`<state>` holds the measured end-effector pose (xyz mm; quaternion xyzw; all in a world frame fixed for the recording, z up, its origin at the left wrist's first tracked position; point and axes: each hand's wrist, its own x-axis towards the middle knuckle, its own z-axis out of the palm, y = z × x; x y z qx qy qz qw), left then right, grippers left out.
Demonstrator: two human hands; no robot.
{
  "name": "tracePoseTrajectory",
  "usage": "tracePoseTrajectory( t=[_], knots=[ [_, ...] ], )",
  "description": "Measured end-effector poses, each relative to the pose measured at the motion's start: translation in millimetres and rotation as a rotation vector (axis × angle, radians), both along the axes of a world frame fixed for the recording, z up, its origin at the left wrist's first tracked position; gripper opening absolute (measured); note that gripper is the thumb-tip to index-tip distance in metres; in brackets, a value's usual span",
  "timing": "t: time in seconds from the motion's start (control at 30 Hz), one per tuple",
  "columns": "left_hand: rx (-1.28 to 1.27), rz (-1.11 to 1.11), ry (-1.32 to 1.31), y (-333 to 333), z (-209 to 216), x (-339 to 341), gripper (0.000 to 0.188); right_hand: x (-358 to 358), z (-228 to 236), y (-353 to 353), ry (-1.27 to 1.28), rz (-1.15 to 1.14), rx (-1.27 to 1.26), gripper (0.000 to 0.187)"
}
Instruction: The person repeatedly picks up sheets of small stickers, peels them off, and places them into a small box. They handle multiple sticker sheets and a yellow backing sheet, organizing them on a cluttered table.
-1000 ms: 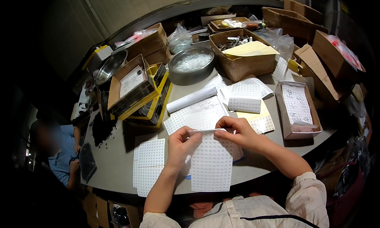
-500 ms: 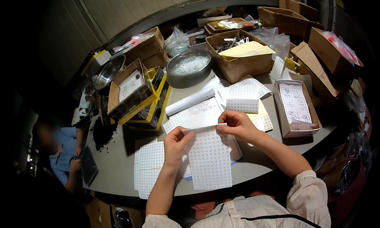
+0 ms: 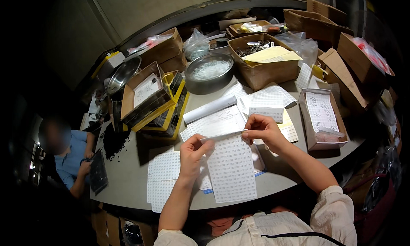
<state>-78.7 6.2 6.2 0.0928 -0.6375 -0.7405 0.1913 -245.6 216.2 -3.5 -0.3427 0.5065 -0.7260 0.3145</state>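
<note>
Spare label sheets (image 3: 164,177) lie flat at table (image 3: 128,184) front-left, untouched. Left hand (image 3: 193,151) is pinched on the sheet's (image 3: 232,169) folded top edge; right hand (image 3: 261,129) pinches its other end. Sheet is held above table front; fold judged approx. half done.

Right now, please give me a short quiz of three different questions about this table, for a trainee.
1. True or false: both hands hold the sheet by its top edge.
2. What lies in the metal bowl? A) white bits B) black bits C) nothing
3. Which thing lies just beyond the sheet: a paper roll or a pan?

Key: 1 true: the left hand and right hand pinch it. 2 A. 3 paper roll.
</note>
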Motion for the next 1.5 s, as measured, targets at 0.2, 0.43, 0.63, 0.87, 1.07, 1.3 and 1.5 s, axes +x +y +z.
tracePoseTrajectory(
  t=[0.2, 0.43, 0.63, 0.87, 1.07, 1.3, 1.5],
  knots=[
    [0.022, 0.007, -0.063, 9, 8, -4, 0.013, -4, -4, -3, -0.042, 0.017, 0.035, 0.016],
    [-0.243, 0.124, -0.249, 10, 18, 5, 0.019, 4, 1, -7, -0.013, -0.06, 0.105, 0.021],
    [-0.003, -0.067, 0.058, -5, -18, -12, 0.019, 14, 2, -3, 0.058, -0.165, 0.071, 0.024],
    [0.035, -0.034, 0.12, -7, -18, -9, 0.015, 20, -2, -11, 0.074, -0.174, 0.036, 0.026],
    [0.018, -0.039, 0.108, -11, -19, -11, 0.014, 18, -3, -10, 0.033, -0.164, 0.025, 0.025],
    [-0.011, -0.082, 0.033, -14, -25, -9, 0.015, 16, -3, -7, -0.05, -0.163, 0.087, 0.022],
    [0.027, 0.086, -0.033, 8, -5, -2, 0.015, 9, -16, -9, -0.086, -0.101, 0.128, 0.019]
  ],
)
